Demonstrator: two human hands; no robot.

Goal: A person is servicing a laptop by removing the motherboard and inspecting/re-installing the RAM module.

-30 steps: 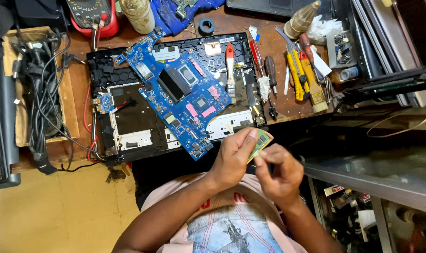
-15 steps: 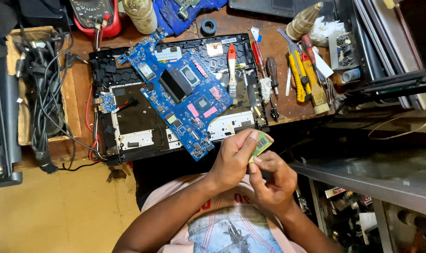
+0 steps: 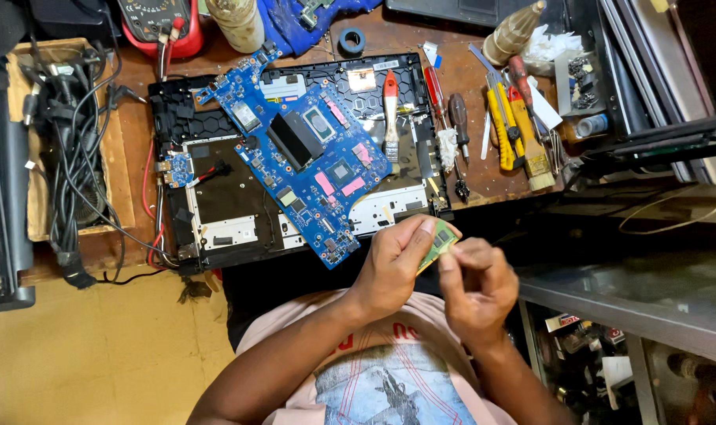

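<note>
Two hands meet just below the desk edge, close to the person's chest, over a pink printed shirt [image 3: 389,378]. The left hand [image 3: 393,267] pinches a small green circuit card [image 3: 439,242], seemingly a memory module, fingers curled around its lower edge. The right hand [image 3: 477,287] is bunched against the card's right end, fingertips touching it; whether it truly grips the card I cannot tell.

Just beyond the hands lies an opened black laptop chassis [image 3: 240,208] at the near edge of the wooden workbench [image 3: 484,173]. A blue motherboard [image 3: 303,153] rests tilted across it, one corner overhanging the chassis toward the left hand. A small blue daughterboard [image 3: 177,168] sits at the chassis's left side with red wires trailing from it.

A red-handled brush [image 3: 390,114] lies on the chassis's right part. To the right of it are a red screwdriver [image 3: 435,90], a dark-handled screwdriver [image 3: 458,118], yellow-handled tools [image 3: 501,126] and a paintbrush [image 3: 531,149], lying side by side.

At the left, a wooden box [image 3: 35,197] holds a tangle of black cables [image 3: 70,157].

Farthest off, along the bench's back edge, stand a red multimeter [image 3: 157,20], a pale bottle [image 3: 236,24], a blue cloth [image 3: 310,16], a roll of dark tape [image 3: 352,39] and a brown nozzle bottle [image 3: 515,31].
</note>
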